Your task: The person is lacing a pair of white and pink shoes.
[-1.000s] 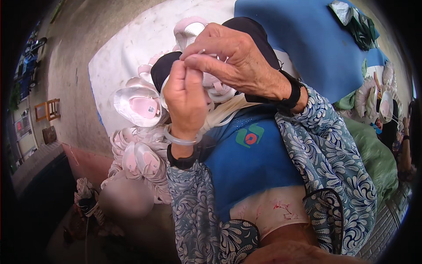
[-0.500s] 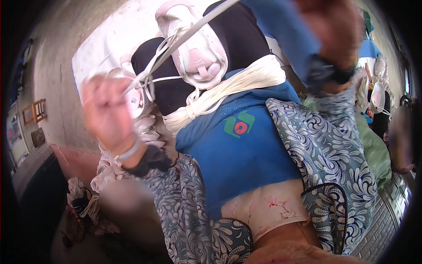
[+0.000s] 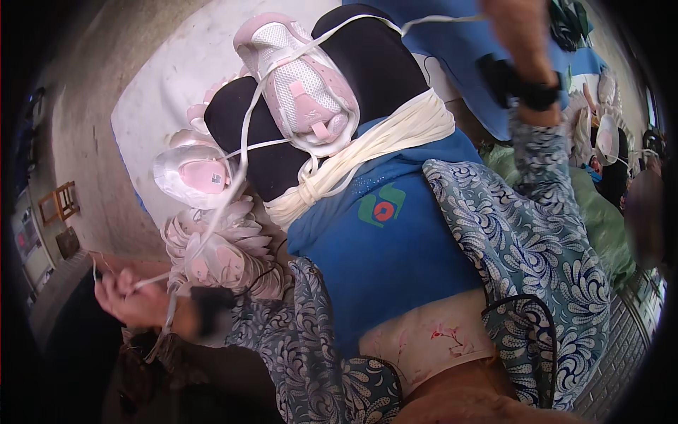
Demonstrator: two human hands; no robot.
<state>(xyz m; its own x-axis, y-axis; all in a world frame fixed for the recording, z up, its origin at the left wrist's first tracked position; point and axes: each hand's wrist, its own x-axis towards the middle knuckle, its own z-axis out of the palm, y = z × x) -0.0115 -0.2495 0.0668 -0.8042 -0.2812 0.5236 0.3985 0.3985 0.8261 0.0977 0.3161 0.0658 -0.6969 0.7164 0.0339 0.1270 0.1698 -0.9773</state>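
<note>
A pink and white shoe upper (image 3: 300, 88) lies on my black-clad knees (image 3: 374, 63). A white lace (image 3: 244, 148) is threaded through it and runs out both ways. My left hand (image 3: 127, 300) is stretched far down to the left, fist shut on one end of the lace. My right hand (image 3: 507, 13) is raised to the top edge, mostly cut off, and the other lace end runs straight to it. A black band (image 3: 526, 88) sits on that wrist. A bundle of white laces (image 3: 374, 145) lies across my lap on a blue apron (image 3: 395, 240).
A heap of pink and white shoe uppers (image 3: 222, 251) sits at my left on a white sheet (image 3: 159, 85). A blue sheet (image 3: 452, 39) lies ahead. More uppers (image 3: 600, 134) and a blurred person (image 3: 646, 212) are at the right.
My hands were together over the shoe upper; they have drawn far apart, left hand down to the left, right hand up to the right, and the lace is now stretched between them.
</note>
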